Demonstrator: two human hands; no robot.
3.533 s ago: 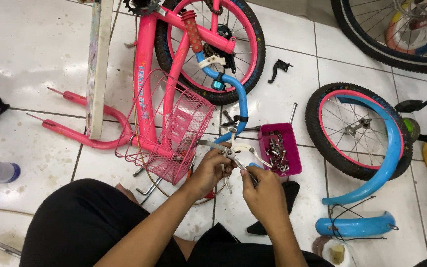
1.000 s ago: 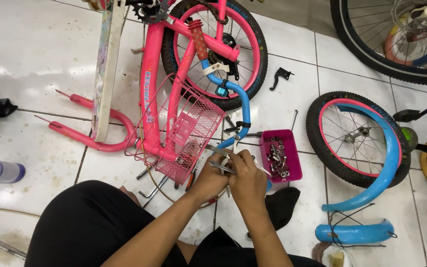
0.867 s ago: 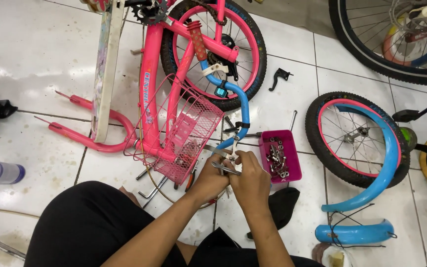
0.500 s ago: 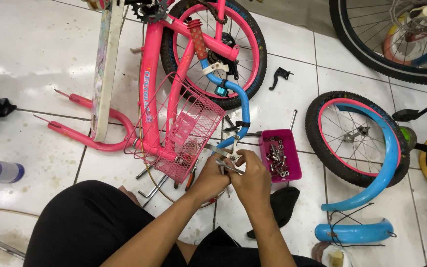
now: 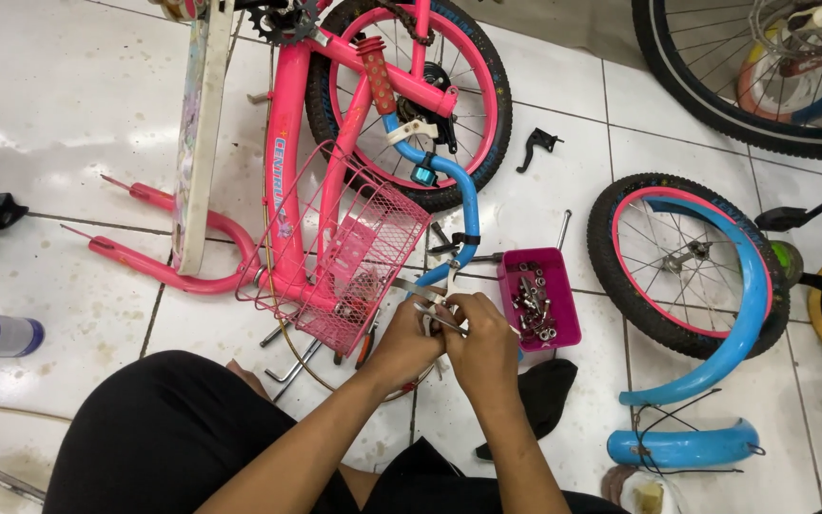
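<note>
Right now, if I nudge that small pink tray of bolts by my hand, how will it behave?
The pink tray would probably slide easily on the glossy floor tiles. It looks shallow and piled with loose bolts, so a sharp push may spill some. Probably heavy for its size.

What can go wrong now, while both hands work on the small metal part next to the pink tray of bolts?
1. The left hand and right hand pinch a thin metal part between them; it might slip and nip a finger.
2. The pink tray of loose bolts sits right beside the right hand; a bump could scatter them across the tiles.
3. The wire basket lies close to the left hand and could scratch it.
</note>
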